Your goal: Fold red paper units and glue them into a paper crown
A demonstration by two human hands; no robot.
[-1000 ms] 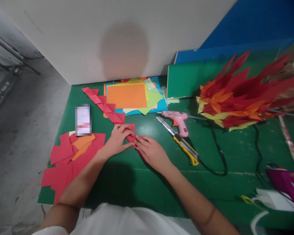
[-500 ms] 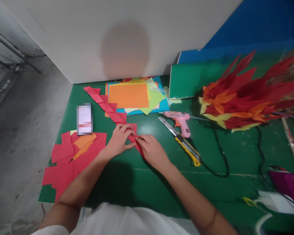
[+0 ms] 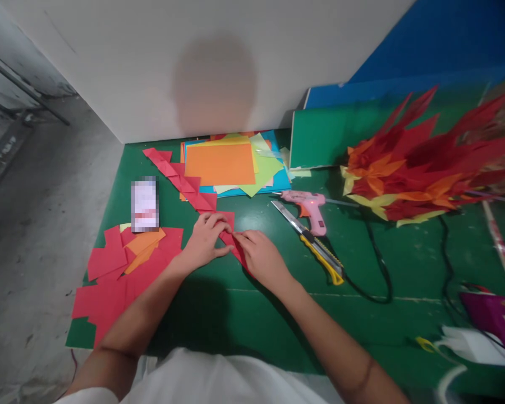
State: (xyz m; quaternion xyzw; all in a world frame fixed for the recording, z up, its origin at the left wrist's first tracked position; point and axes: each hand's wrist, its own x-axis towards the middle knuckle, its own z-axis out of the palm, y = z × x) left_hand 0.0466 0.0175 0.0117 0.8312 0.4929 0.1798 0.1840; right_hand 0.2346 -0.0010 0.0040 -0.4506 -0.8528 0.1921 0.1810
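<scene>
A long red folded-paper strip (image 3: 185,183), with pointed folds along its edge, slants across the green table from upper left to the middle. Near its lower end my left hand (image 3: 205,242) presses on it, fingers bent and thumb along its edge. Just right of that, my right hand (image 3: 261,258) pinches the strip with thumb and fingertips together. The strip's tail shows beneath my right hand, partly hidden. Loose red paper pieces (image 3: 151,269) lie left of my left forearm, with orange pieces (image 3: 145,247) on top.
A phone (image 3: 145,205) lies at left. Coloured sheets (image 3: 221,164) are stacked at the back. Right of my hands are a pink glue gun (image 3: 313,207), its cord, and a yellow cutter knife (image 3: 320,252) with its blade out. A red-orange paper flame arrangement (image 3: 408,163) stands at far right.
Hardly anything differs. My right fingertips have shifted very slightly on the red strip; my left hand stays in place. The whole view has drifted a little.
</scene>
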